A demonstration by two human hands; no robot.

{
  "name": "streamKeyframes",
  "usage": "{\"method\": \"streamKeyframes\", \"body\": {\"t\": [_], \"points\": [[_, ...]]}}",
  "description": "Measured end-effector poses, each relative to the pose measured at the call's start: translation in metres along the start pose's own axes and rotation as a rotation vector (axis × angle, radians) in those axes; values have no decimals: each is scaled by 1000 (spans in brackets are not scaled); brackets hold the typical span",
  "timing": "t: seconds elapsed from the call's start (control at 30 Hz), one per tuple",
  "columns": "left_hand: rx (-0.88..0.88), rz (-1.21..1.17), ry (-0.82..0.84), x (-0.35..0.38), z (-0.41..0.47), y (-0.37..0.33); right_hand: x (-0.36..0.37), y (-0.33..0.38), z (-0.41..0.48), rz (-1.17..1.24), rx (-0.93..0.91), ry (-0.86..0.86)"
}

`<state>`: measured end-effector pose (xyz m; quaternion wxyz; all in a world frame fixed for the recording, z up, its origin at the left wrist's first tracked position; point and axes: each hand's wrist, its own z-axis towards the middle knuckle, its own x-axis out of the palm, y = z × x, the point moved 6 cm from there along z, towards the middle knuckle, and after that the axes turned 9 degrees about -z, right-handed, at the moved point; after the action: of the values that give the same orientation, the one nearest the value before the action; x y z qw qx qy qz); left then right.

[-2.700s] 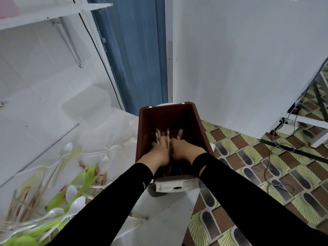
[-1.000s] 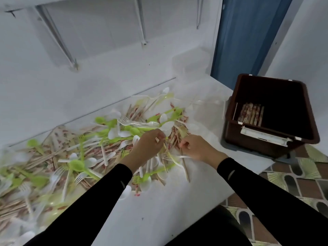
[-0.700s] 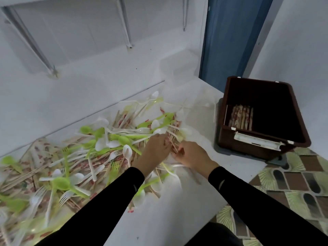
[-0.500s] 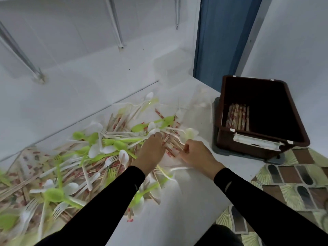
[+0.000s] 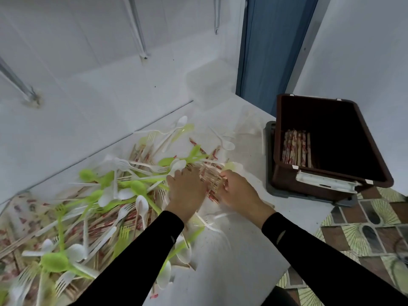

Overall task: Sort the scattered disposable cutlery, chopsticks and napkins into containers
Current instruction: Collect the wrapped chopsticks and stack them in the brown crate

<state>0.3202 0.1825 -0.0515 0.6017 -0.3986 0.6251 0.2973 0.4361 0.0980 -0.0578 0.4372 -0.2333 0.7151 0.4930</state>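
Chopsticks [image 5: 210,180] bunched, left hand [image 5: 186,192] flat on them, right hand [image 5: 239,194] grip grasping them, brown bin [image 5: 284,181] at table [image 5: 231,261] edge

Green and white plastic spoons and forks [image 5: 123,195] tangled with red-printed wrapped chopsticks [image 5: 209,180] over the left and middle of the table [image 5: 231,261], patterned napkins [image 5: 19,208] flat beneath at the left edge; brown bin [image 5: 284,181] upright, open, at the right edge, chopstick bundle [image 5: 295,151] inside beside its left wall.

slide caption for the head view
Left hand and right hand gather wrapped chopsticks from plastic cutlery on a white table; sorted chopsticks lie in the brown bin.
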Motion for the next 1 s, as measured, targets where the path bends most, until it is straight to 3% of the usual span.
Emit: {"method": "streamKeyframes", "body": {"t": [0.17, 0.33, 0.53, 0.67, 0.83, 1.0], "points": [[71, -35, 48, 6, 13, -13, -6, -17, -1, -48, 92, 51], [24, -160, 47, -4, 10, -14, -28, -23, 13, -104, 142, 41], [-15, -437, 125, 2, 4, -16, -51, -26, 34, -6, 195, -48], [-12, -475, 150, 11, 2, -12, -41, -18, 31, 90, 167, -18], [-8, -433, 117, 2, 9, 7, -14, -12, 25, -45, 84, 91], [-126, -462, 139, -9, 12, 35, -16, -20, 34, -126, 105, 33]]}}
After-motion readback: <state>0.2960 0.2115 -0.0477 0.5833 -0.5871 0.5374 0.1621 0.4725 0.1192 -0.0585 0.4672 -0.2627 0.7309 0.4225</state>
